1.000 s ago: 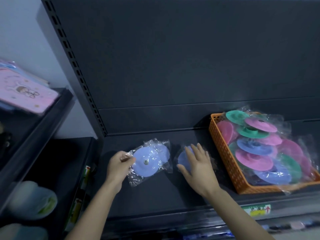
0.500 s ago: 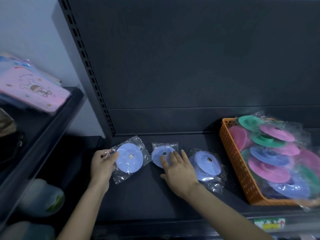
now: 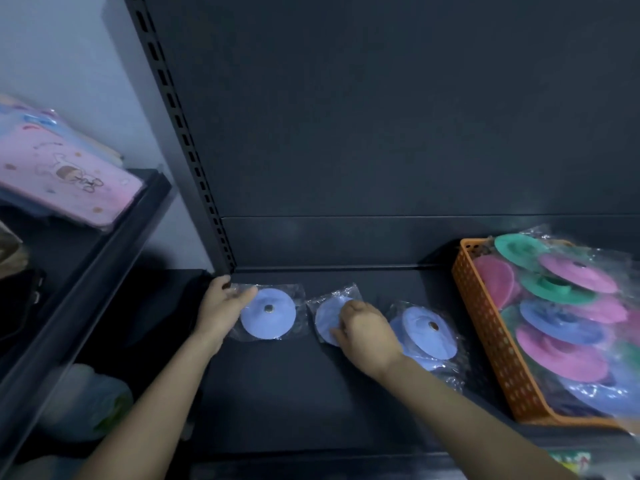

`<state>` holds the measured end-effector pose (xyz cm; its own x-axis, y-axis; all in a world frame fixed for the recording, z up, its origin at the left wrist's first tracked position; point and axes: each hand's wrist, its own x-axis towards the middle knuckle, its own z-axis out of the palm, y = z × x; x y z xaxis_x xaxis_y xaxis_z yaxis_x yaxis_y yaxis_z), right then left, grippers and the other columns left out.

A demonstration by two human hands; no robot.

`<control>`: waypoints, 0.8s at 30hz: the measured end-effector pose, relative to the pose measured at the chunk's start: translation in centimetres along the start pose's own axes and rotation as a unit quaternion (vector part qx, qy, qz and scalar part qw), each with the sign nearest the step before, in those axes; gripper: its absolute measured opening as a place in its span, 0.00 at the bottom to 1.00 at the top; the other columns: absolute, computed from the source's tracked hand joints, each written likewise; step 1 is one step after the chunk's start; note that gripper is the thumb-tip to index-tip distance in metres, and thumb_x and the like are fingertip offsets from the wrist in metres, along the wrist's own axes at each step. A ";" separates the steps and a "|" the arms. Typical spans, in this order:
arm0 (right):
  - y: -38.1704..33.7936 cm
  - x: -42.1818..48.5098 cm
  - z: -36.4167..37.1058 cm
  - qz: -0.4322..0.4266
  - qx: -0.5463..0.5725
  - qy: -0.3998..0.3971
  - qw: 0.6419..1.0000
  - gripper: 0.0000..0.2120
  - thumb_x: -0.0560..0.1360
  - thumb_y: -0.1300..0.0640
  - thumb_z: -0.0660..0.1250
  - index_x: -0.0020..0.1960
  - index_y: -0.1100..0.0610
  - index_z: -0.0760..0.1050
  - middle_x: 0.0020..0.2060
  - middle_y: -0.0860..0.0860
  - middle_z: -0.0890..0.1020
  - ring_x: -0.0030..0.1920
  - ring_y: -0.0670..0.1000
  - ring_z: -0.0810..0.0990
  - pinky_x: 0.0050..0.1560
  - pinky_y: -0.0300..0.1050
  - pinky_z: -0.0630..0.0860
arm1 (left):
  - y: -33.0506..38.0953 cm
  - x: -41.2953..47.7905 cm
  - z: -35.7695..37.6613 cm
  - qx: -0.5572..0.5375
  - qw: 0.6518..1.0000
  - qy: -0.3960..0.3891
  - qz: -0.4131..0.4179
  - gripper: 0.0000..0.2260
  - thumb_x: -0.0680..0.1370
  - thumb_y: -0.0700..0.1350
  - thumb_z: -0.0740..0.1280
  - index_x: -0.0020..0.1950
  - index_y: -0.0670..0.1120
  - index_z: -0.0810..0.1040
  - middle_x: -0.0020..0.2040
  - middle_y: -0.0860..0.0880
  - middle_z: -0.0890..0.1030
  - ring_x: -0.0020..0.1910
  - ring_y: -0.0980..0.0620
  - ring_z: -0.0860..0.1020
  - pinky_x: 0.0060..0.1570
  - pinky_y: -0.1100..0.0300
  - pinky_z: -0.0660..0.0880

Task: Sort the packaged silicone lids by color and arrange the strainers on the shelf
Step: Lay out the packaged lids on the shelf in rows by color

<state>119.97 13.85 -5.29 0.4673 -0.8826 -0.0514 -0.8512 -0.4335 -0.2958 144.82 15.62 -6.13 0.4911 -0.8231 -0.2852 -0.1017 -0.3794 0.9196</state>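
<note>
Your left hand (image 3: 223, 308) pinches the wrapper edge of the left lid (image 3: 268, 315), with the thumb laid over its corner. Your right hand (image 3: 367, 332) has its fingers curled down on the middle lid (image 3: 327, 320), gripping it. These blue lids lie flat in a row on the shelf (image 3: 294, 393), the right lid (image 3: 429, 336) partly hidden by your right wrist. The mixed colours sit in the basket (image 3: 485, 327) at the far right. The wrapper is the likely trouble: it looks slick and loose, so a tug on plastic alone may slide the bag askew or drag a neighbour where wrappers meet. Your right forearm crosses low over the right lid, and drawing back carelessly could sweep it toward the front lip. The left lid is just beside the post (image 3: 194, 168) and near the back wall, so nothing more fits leftward. Bare shelf lies in front of the row, and there is a narrow gap between the right lid and the basket.
</note>
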 end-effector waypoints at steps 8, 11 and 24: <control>-1.0 1.2 0.8 0.099 -0.055 -0.006 0.994 0.19 0.75 0.57 0.58 0.65 0.60 0.65 0.59 0.58 0.71 0.57 0.59 0.66 0.53 0.48 0.67 | -1.8 -2.8 2.8 0.396 0.899 -0.003 0.187 0.25 0.76 0.52 0.64 0.68 0.40 0.68 0.68 0.40 0.67 0.69 0.42 0.64 0.66 0.52 0.65; -1.4 1.7 1.0 0.093 -0.065 -0.020 0.993 0.22 0.78 0.46 0.55 0.65 0.60 0.67 0.60 0.58 0.72 0.58 0.60 0.67 0.57 0.50 0.66 | -2.3 -2.1 3.7 0.401 0.905 -0.029 0.140 0.28 0.80 0.55 0.59 0.75 0.42 0.57 0.75 0.40 0.58 0.75 0.45 0.54 0.70 0.51 0.61; 1.5 5.3 0.1 -0.009 -0.019 -0.073 0.997 0.36 0.70 0.72 0.57 0.75 0.54 0.56 0.73 0.49 0.64 0.76 0.53 0.51 0.75 0.51 0.50 | -2.0 1.7 4.0 0.446 0.883 -0.025 0.144 0.32 0.80 0.58 0.55 0.77 0.43 0.49 0.78 0.41 0.49 0.77 0.47 0.46 0.73 0.54 0.50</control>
<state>121.20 8.53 -6.12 0.5105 -0.8397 -0.1855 -0.8492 -0.4583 -0.2625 142.43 13.30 -9.48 0.2983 -0.9485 -0.1062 -0.8678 -0.3158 0.3836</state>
